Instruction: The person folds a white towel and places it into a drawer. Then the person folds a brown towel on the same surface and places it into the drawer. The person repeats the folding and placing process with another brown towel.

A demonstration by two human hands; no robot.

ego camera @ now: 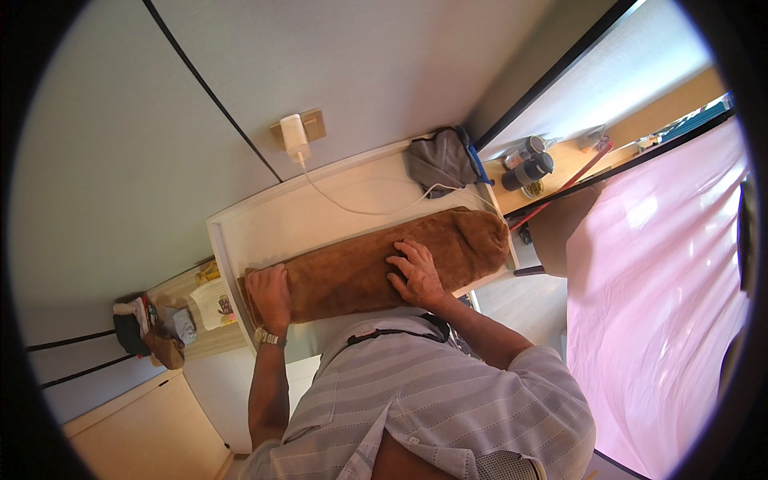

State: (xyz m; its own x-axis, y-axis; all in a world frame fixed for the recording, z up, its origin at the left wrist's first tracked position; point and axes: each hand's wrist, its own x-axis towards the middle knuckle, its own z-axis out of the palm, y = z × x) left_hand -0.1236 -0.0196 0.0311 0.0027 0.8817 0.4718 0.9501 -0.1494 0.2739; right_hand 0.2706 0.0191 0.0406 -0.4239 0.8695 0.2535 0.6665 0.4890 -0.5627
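Observation:
A long folded brown cloth, plush like a towel, (342,285) lies across the front of a white table with a raised rim (219,252). At the cloth's left end rests my left hand (270,295), its fingers over the far edge; whether it grips the fabric is not clear. My right hand (417,275) lies on top, right of the middle, with fingers apart and slightly bent. The right end of the cloth is bunched and rounded.
Behind the cloth, a white cable runs from a charger (294,137) in the wall socket. A grey cloth (441,159) lies in the back right corner. Dark flask (528,171) and jar stand on a wooden shelf at right, near a red stick (576,180). Clothes (138,327) are piled at left.

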